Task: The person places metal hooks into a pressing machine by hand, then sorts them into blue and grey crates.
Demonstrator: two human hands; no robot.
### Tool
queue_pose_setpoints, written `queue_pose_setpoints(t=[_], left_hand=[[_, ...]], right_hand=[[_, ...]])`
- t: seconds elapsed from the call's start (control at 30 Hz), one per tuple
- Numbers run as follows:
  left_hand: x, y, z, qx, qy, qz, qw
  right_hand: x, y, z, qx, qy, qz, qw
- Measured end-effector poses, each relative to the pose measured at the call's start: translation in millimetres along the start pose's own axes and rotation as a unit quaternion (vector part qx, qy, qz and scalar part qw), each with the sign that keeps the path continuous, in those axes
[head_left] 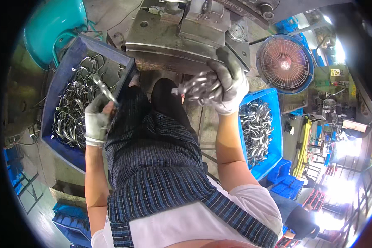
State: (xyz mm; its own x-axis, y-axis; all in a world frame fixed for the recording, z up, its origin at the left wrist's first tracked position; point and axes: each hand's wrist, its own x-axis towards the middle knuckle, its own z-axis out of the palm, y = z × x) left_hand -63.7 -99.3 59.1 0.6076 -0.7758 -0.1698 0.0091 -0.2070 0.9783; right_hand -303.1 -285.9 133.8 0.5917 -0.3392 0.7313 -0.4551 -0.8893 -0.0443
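Note:
My left hand (97, 120), in a grey-stained white glove with a bare fingertip showing, is closed on a shiny metal piece (103, 87) at the right side of the dark blue bin. Motion blurs that piece, so its exact shape is unclear. Many curved, hook-like metal parts (72, 109) lie heaped in this bin, just beside the hand. Over the gap right of my knees, my right hand (232, 84), also gloved, grips a bunch of curved metal parts (200, 87). They are blurred, and the glove hides some of them.
The dark blue bin (49, 103) stands at my left, and a bright blue bin (277, 136) of similar parts (256, 128) at my right. Ahead is a heavy metal machine bed (153, 35). A round fan (284, 64) sits at the right, a teal chair (53, 31) far left.

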Motion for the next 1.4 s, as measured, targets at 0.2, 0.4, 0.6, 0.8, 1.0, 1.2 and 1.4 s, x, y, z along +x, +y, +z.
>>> queue_pose_setpoints(t=[0.2,0.4,0.6,0.8,1.0,1.2,1.4], left_hand=[[8,50,55,0.274,-0.035,0.299,0.913],[6,48,58,0.194,-0.077,0.312,0.927],[-1,-32,-13,0.048,0.062,0.046,0.996],[-20,-78,-36,0.114,0.083,0.035,0.989],[-28,-122,-88,0.068,0.17,-0.105,0.977],[-34,-145,-119,0.334,0.209,-0.088,0.915],[-45,-167,-161,0.337,0.24,-0.172,0.894]], right_hand=[[-15,-67,56,0.547,-0.078,0.397,0.733],[-27,-57,75,0.565,-0.041,0.404,0.718],[-7,28,53,0.348,0.15,0.462,0.802],[-21,60,83,0.342,0.131,0.47,0.803],[-16,61,77,0.098,0.005,0.409,0.907],[-51,118,80,0.007,-0.073,0.241,0.968],[-37,110,1,0.166,0.081,0.401,0.897]])
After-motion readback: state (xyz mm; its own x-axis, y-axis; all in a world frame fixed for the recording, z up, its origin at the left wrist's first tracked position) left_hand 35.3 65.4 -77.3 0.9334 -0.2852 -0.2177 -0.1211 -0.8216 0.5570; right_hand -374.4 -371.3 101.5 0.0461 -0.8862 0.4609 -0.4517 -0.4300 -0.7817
